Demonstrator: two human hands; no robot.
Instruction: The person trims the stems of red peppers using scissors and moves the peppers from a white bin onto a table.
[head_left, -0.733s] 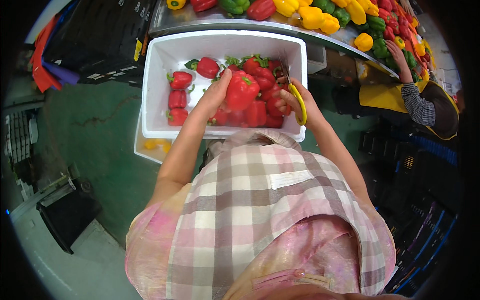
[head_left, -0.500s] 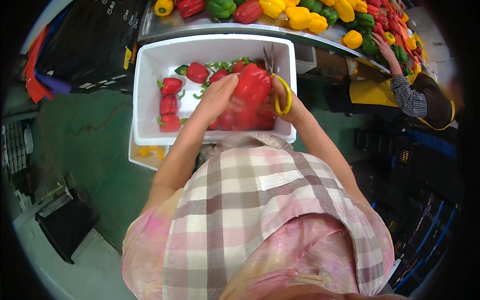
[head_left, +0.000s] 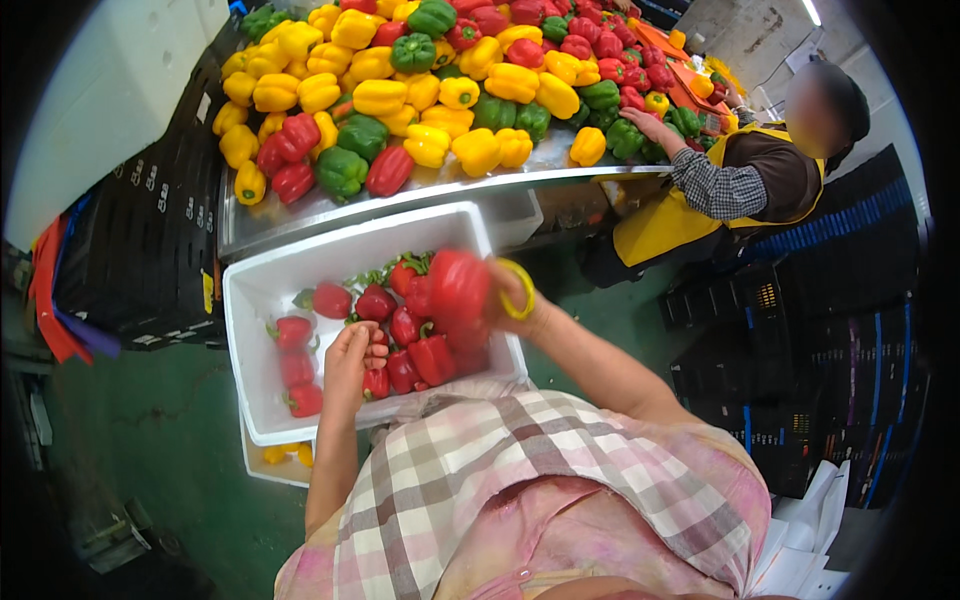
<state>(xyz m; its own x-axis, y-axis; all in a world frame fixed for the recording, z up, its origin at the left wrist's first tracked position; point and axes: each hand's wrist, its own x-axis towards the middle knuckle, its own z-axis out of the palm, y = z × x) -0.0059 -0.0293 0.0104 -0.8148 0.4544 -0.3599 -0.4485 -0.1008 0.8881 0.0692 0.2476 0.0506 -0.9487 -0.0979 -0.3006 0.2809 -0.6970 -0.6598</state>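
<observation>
My right hand [head_left: 512, 298] holds a large red bell pepper [head_left: 459, 289], blurred by motion, over the right side of a white foam box [head_left: 244, 330]. Scissors with yellow handles [head_left: 518, 289] hang on the same hand; their blades are hidden. Over the box's near part, my left hand [head_left: 356, 358] has its fingers loosely curled, and no object shows in them. Inside the box lie several red bell peppers [head_left: 433, 357], most with green stems. Cut green stems [head_left: 375, 278] are gathered along the box's far side.
A metal table [head_left: 240, 225] beyond the box bears heaped yellow, red and green peppers [head_left: 380, 97]. At its right a co-worker in a yellow apron [head_left: 640, 232] reaches onto the peppers. Black crates [head_left: 150, 240] stand at the left. Another box with yellow peppers [head_left: 283, 453] sits below mine.
My left hand has come off the red pepper and curled. My right hand keeps the pepper and scissors, moving quickly. The view has tilted up, showing more of the table.
</observation>
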